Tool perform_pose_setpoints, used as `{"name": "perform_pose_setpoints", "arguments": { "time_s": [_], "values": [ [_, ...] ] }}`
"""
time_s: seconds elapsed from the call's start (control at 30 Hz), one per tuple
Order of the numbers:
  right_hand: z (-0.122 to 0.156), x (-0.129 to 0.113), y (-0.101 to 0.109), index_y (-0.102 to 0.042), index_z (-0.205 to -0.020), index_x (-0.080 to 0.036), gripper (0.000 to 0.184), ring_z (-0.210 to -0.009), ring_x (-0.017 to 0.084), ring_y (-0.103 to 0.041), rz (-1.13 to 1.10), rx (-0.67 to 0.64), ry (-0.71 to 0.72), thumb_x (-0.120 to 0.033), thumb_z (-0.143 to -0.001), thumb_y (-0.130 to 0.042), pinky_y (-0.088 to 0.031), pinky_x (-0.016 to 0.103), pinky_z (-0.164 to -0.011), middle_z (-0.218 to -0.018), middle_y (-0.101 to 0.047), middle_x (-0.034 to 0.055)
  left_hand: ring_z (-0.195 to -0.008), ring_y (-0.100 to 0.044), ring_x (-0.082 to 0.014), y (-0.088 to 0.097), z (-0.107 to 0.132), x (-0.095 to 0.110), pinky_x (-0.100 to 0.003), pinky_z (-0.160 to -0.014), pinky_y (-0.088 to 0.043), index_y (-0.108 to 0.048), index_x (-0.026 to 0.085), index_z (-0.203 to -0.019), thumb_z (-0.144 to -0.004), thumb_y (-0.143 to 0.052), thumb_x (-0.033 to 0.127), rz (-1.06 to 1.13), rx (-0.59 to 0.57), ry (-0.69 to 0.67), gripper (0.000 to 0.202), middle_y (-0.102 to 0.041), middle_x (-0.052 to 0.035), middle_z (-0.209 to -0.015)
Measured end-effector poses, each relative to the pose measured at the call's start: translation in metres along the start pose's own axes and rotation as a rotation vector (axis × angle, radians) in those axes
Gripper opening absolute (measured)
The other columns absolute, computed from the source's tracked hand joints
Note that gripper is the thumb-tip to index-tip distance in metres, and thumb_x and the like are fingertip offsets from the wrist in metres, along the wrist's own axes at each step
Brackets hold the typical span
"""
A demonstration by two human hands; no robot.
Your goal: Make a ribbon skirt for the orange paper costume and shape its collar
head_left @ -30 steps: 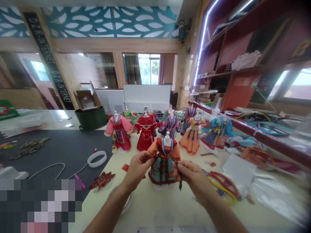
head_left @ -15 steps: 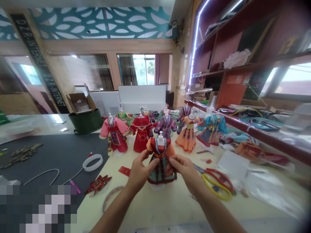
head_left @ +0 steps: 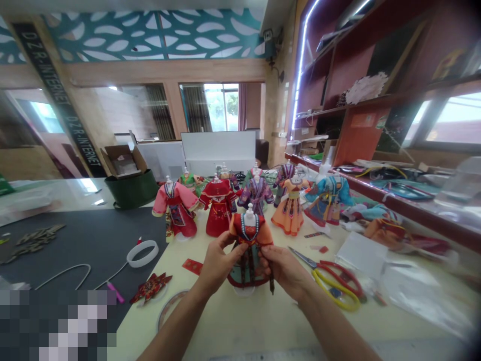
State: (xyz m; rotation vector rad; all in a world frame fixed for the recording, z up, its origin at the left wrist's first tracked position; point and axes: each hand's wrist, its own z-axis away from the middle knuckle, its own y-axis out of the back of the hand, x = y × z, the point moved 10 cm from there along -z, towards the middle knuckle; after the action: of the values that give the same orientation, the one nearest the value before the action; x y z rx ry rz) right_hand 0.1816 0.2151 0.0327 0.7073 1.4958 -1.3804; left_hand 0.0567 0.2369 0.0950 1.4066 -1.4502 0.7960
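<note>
A small white mannequin in an orange, red and teal costume (head_left: 249,235) stands on the pale table (head_left: 259,321) straight ahead of me. My left hand (head_left: 219,264) pinches the costume at its waist on the left side. Against the right side of the skirt, my right hand (head_left: 284,269) is closed on a dark ribbon that hangs from the waist. Both hands touch the doll.
Several dressed mannequins (head_left: 220,210) stand in a row behind it. Red and yellow scissors (head_left: 332,285) lie to the right, by plastic bags (head_left: 413,296). A white ring (head_left: 142,253), a cord and a red ornament (head_left: 150,288) lie left on the dark mat (head_left: 75,245). Shelves (head_left: 376,100) line the right wall.
The doll and both hands have drifted slightly left in view as my head turned. My hands have closed in nearer to the waist of the costume.
</note>
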Motion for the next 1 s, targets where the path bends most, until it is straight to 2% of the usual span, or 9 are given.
{"name": "perform_pose_setpoints", "arguments": {
  "time_s": [0.17, 0.33, 0.43, 0.5, 0.63, 0.73, 0.8, 0.9, 1.0],
  "values": [
    [-0.003, 0.008, 0.006, -0.048, -0.059, -0.016, 0.037, -0.045, 0.007, -0.041, 0.086, -0.005, -0.015, -0.046, -0.064, -0.068, -0.03, 0.022, -0.048, -0.05, -0.046, -0.0048, -0.092, -0.063, -0.0211, 0.004, 0.002, -0.008, -0.03, -0.083, -0.048, -0.064, 0.015, -0.097, -0.072, -0.066, 0.033, 0.038, -0.023, 0.038, 0.031, -0.07, -0.0071, -0.097],
    [-0.005, 0.019, 0.028, -0.054, -0.064, -0.015, 0.032, -0.044, 0.008, -0.044, 0.256, 0.084, -0.01, -0.045, -0.064, -0.067, -0.033, 0.022, -0.048, -0.052, -0.053, -0.0032, -0.098, -0.062, -0.0222, 0.024, 0.014, -0.027, -0.031, -0.082, -0.05, -0.063, 0.015, -0.102, -0.072, -0.064, 0.038, 0.049, 0.046, 0.118, 0.037, -0.068, -0.0085, -0.103],
    [-0.005, 0.021, 0.048, -0.058, -0.065, -0.016, 0.026, -0.046, 0.01, -0.047, 0.399, 0.164, 0.037, -0.041, -0.062, -0.066, -0.036, 0.024, -0.05, -0.053, -0.056, -0.0027, -0.087, -0.066, -0.0224, 0.036, 0.023, -0.044, -0.028, -0.063, -0.054, -0.063, 0.016, -0.101, -0.071, -0.064, 0.042, 0.035, 0.089, 0.189, 0.04, -0.069, -0.0097, -0.101],
    [-0.003, 0.015, 0.061, -0.059, -0.064, -0.018, 0.022, -0.049, 0.012, -0.048, 0.496, 0.239, 0.108, -0.037, -0.06, -0.066, -0.037, 0.026, -0.051, -0.053, -0.055, -0.0027, -0.076, -0.066, -0.0208, 0.042, 0.029, -0.054, -0.026, -0.052, -0.052, -0.063, 0.015, -0.098, -0.071, -0.064, 0.044, 0.022, 0.11, 0.229, 0.039, -0.069, -0.0094, -0.095],
    [0.015, -0.008, 0.076, -0.059, -0.074, -0.02, 0.019, -0.063, 0.018, -0.053, 0.63, 0.396, 0.286, -0.038, -0.067, -0.062, -0.042, 0.031, -0.061, -0.066, -0.058, 0.0007, -0.063, -0.063, -0.0165, 0.046, 0.037, -0.062, -0.025, -0.053, -0.05, -0.062, 0.015, -0.081, -0.069, -0.065, 0.043, -0.009, 0.143, 0.236, 0.031, -0.067, -0.0036, -0.072],
    [0.033, -0.022, 0.065, -0.058, -0.082, -0.02, 0.022, -0.071, 0.02, -0.054, 0.679, 0.442, 0.388, -0.041, -0.077, -0.054, -0.043, 0.033, -0.068, -0.075, -0.059, 0.0037, -0.059, -0.059, -0.0145, 0.041, 0.043, -0.054, -0.025, -0.058, -0.048, -0.061, 0.016, -0.069, -0.069, -0.064, 0.04, -0.049, 0.149, 0.206, 0.024, -0.062, -0.0004, -0.061],
    [0.04, -0.022, 0.048, -0.059, -0.084, -0.02, 0.022, -0.07, 0.02, -0.055, 0.706, 0.405, 0.419, -0.041, -0.08, -0.052, -0.043, 0.032, -0.067, -0.076, -0.06, 0.0048, -0.059, -0.057, -0.0139, 0.034, 0.048, -0.049, -0.023, -0.057, -0.045, -0.063, 0.016, -0.066, -0.07, -0.062, 0.038, -0.083, 0.134, 0.195, 0.022, -0.062, -0.0003, -0.06],
    [0.042, -0.01, 0.021, -0.061, -0.084, -0.02, 0.019, -0.063, 0.019, -0.056, 0.741, 0.298, 0.413, -0.037, -0.08, -0.054, -0.044, 0.031, -0.061, -0.074, -0.063, 0.0051, -0.052, -0.053, -0.0132, 0.021, 0.056, -0.047, -0.023, -0.05, -0.04, -0.066, 0.015, -0.076, -0.071, -0.061, 0.035, -0.126, 0.099, 0.217, 0.022, -0.059, 0.0013, -0.055],
    [0.036, 0.004, 0.007, -0.061, -0.087, -0.019, 0.017, -0.059, 0.018, -0.055, 0.767, 0.251, 0.396, -0.032, -0.081, -0.052, -0.043, 0.029, -0.057, -0.07, -0.062, 0.0037, -0.047, -0.052, -0.0134, 0.01, 0.06, -0.051, -0.023, -0.049, -0.039, -0.065, 0.013, -0.089, -0.071, -0.06, 0.034, -0.154, 0.065, 0.249, 0.028, -0.055, 0.0037, -0.049]
  ]
}}
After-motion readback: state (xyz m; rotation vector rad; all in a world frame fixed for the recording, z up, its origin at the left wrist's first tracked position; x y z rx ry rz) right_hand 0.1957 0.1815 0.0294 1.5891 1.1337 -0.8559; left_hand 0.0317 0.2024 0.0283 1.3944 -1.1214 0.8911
